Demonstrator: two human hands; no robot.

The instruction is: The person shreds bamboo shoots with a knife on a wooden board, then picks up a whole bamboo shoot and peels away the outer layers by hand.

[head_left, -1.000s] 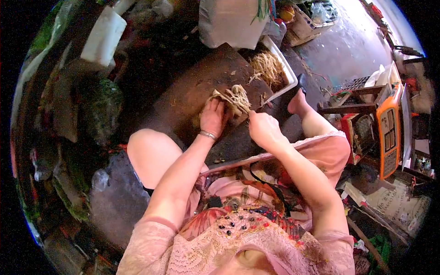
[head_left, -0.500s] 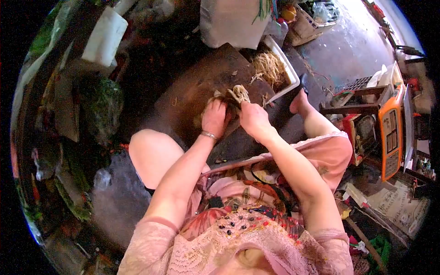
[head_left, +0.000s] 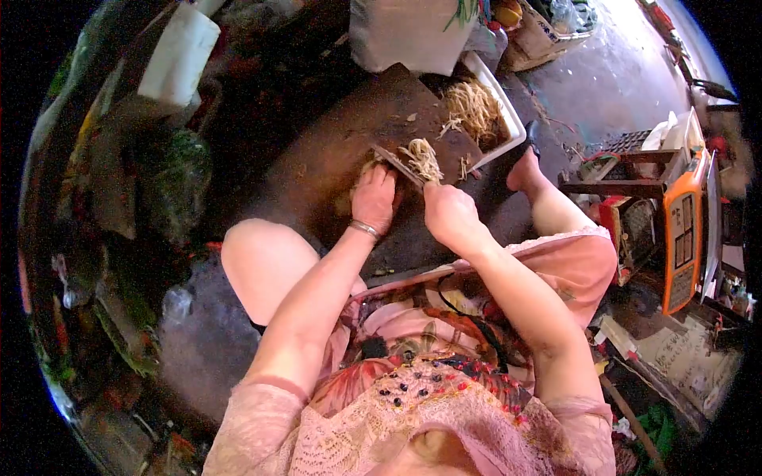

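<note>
My right hand [head_left: 451,214] is closed around the handle of a kitchen knife [head_left: 398,165]. Its blade slants up and left across a dark wooden board [head_left: 333,143]. Just left of the blade, my left hand [head_left: 375,197] presses down with curled fingers on a pale vegetable piece [head_left: 368,168], mostly hidden beneath the fingertips. A small heap of pale shredded strips [head_left: 422,159] lies on the board on the blade's other side. Beyond it, a white tray [head_left: 508,119] holds a larger pile of similar strips [head_left: 475,107].
A large white foam box [head_left: 409,36] stands behind the board. To the right are a wooden stool [head_left: 615,187] and an orange-framed device [head_left: 684,238]. Plastic bags [head_left: 186,182] and clutter crowd the dark left side. A crate [head_left: 548,36] sits at the back right.
The knife has shifted and turned, so its blade now shows more clearly between my hands. My right hand has moved slightly right and toward me. My left hand stays nearly in place.
</note>
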